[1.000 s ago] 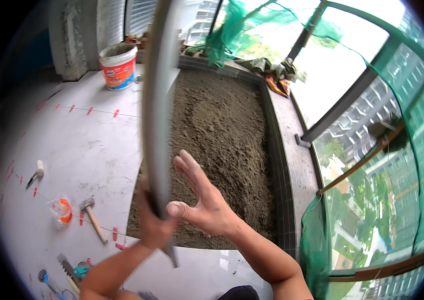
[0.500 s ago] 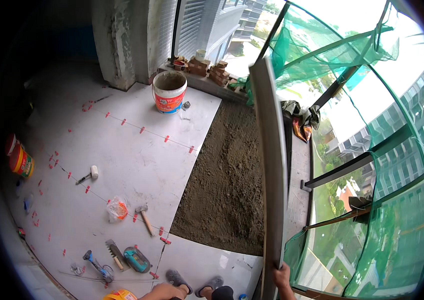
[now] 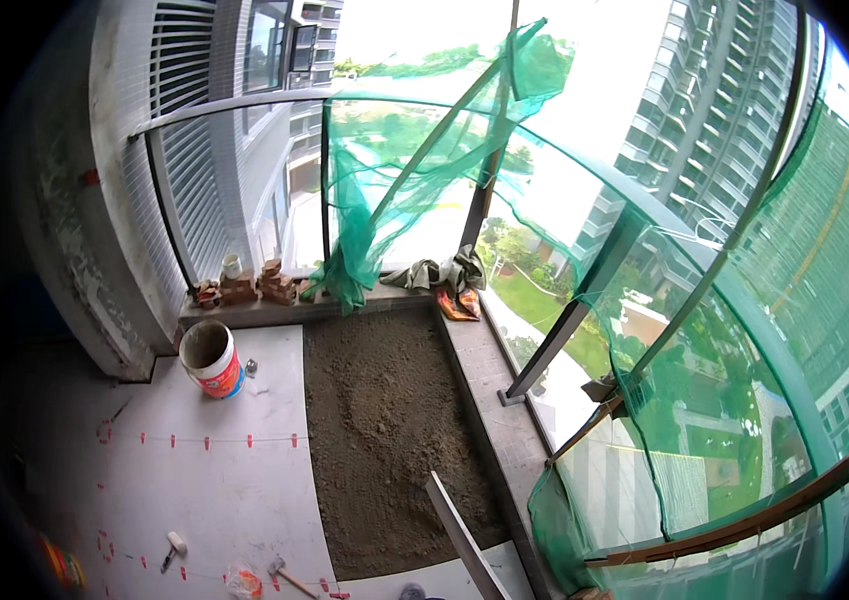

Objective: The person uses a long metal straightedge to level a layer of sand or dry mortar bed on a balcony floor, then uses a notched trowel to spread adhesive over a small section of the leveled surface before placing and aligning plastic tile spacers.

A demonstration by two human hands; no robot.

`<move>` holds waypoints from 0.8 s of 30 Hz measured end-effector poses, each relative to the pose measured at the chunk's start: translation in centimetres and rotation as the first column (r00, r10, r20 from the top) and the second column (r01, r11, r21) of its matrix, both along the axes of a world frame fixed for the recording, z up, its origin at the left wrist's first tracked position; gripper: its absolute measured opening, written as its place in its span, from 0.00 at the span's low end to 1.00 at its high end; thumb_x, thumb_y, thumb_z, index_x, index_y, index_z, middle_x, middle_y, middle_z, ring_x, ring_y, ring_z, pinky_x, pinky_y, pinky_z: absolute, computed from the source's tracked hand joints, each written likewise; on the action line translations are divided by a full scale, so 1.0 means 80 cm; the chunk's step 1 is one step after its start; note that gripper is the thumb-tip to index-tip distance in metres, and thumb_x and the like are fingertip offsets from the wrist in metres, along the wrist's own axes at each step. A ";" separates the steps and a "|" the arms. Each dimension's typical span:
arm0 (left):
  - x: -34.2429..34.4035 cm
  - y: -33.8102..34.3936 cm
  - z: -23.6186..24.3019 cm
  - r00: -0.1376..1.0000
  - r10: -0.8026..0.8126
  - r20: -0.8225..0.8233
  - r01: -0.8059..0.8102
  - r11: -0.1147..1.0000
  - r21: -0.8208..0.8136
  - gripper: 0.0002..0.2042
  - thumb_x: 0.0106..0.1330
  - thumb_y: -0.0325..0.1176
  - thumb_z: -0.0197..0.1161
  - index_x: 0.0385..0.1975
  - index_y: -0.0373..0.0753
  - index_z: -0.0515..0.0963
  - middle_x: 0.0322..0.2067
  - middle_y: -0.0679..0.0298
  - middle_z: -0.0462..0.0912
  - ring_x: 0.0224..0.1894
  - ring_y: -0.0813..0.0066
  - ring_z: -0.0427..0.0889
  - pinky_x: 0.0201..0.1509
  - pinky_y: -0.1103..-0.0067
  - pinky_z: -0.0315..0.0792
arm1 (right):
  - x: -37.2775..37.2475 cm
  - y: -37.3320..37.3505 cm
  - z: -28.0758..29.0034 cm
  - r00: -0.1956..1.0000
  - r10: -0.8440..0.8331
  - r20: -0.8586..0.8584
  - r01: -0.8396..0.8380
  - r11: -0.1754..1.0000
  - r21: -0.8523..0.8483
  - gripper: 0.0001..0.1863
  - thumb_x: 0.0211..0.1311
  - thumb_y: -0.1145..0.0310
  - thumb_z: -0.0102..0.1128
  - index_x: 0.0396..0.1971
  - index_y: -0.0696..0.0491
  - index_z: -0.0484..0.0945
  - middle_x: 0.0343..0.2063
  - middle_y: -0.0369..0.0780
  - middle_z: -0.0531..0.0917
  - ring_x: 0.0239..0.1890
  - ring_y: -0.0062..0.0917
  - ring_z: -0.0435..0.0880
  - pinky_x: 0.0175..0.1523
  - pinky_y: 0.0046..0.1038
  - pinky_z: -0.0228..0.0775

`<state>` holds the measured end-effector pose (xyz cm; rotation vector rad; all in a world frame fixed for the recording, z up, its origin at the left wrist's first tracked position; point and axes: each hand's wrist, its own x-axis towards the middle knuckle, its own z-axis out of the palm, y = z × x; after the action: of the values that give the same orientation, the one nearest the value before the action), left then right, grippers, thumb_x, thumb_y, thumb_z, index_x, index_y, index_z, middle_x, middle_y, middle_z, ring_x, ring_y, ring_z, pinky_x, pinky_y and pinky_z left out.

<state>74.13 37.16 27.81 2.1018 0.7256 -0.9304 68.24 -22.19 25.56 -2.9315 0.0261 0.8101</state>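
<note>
A long, narrow grey straightedge bar [image 3: 464,540] slants up from the lower edge. Its far end reaches over the dark, crumbly mortar bed [image 3: 384,420]; whether it touches the mortar I cannot tell. Its near part runs out of view, so any grip on it is hidden. A small skin-toned patch at the lower edge, right of the bar, may be part of my right hand [image 3: 589,594]; its fingers cannot be made out. My left hand is out of view. Large pale tiles [image 3: 224,490] with red clips along the joints border the mortar on the left.
A bucket [image 3: 212,362] stands on the far tiles. A white-headed mallet [image 3: 175,545], a hammer [image 3: 289,578] and a clear bag [image 3: 243,582] lie nearer. Beyond a ledge [image 3: 494,380] on the right are glass railings and green netting [image 3: 354,240]. Bricks [image 3: 239,290] sit at the back.
The bar has dropped from tall and upright beside the mortar to low in view, slanting over it. My view has shifted up and right; my left arm and the nearest tools have left it.
</note>
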 end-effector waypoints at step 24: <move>0.453 0.404 -0.043 0.720 -0.692 0.054 0.691 0.722 0.031 0.21 0.54 0.29 0.54 0.49 0.31 0.76 0.42 0.45 0.81 0.47 0.52 0.81 0.53 0.66 0.73 | 0.053 0.655 0.124 0.083 -0.970 -0.230 0.956 0.143 -0.256 0.30 0.44 0.49 0.69 0.41 0.58 0.81 0.40 0.52 0.83 0.46 0.42 0.82 0.50 0.38 0.74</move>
<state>110.38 69.51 24.38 2.4367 -0.1463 -1.2318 72.51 30.25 35.47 -1.8467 1.8266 0.9278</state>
